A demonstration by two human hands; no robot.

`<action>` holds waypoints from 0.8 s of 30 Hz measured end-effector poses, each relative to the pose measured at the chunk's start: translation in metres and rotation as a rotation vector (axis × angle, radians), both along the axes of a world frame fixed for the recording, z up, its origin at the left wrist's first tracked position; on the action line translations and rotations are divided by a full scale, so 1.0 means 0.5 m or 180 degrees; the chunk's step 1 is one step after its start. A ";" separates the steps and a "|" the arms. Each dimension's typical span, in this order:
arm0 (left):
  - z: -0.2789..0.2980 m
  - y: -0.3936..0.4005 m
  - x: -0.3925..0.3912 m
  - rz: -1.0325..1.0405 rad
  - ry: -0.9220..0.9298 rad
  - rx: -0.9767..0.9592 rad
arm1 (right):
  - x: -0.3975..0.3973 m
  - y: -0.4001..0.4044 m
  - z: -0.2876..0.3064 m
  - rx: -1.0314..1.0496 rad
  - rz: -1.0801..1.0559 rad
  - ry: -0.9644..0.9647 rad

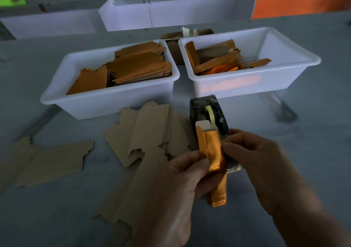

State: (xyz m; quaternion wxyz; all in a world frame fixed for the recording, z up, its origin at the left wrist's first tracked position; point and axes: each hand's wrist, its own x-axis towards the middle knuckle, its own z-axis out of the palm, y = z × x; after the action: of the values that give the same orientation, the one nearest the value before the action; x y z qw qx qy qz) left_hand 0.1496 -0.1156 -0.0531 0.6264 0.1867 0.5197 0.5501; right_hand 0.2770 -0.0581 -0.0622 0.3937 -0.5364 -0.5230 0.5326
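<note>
- Head view: a folded orange carton (211,149) stands upright between both hands.
- Left hand (178,186) grips its left edge, thumb across the front.
- Right hand (252,157) pinches its right edge.
- Tape dispenser (209,114) sits just beyond the fingertips.
- Flat brown blanks (152,132) lie left of the left hand.

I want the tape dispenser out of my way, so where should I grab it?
Probably from above, pinching the dispenser across its two long sides at the far half. Its body is narrow and runs away from you; the near end is hidden behind the carton that the left hand and right hand hold.
</note>
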 end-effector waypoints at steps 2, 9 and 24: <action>-0.002 -0.001 0.005 0.0077 -0.0017 -0.0022 | -0.002 -0.006 -0.001 -0.0106 -0.0002 0.0548; -0.007 0.004 0.006 0.0167 0.0104 -0.0068 | 0.013 -0.034 -0.007 -0.0066 -0.0252 0.0682; 0.017 0.004 -0.026 0.0089 0.0175 0.0495 | -0.006 -0.060 -0.037 0.0969 -0.0568 -0.0634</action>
State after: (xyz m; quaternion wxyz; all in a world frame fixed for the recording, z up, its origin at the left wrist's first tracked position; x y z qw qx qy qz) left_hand 0.1366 -0.1133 -0.0446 0.5878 0.2426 0.4950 0.5922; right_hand 0.2742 -0.0880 -0.0805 0.4622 -0.5650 -0.5842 0.3547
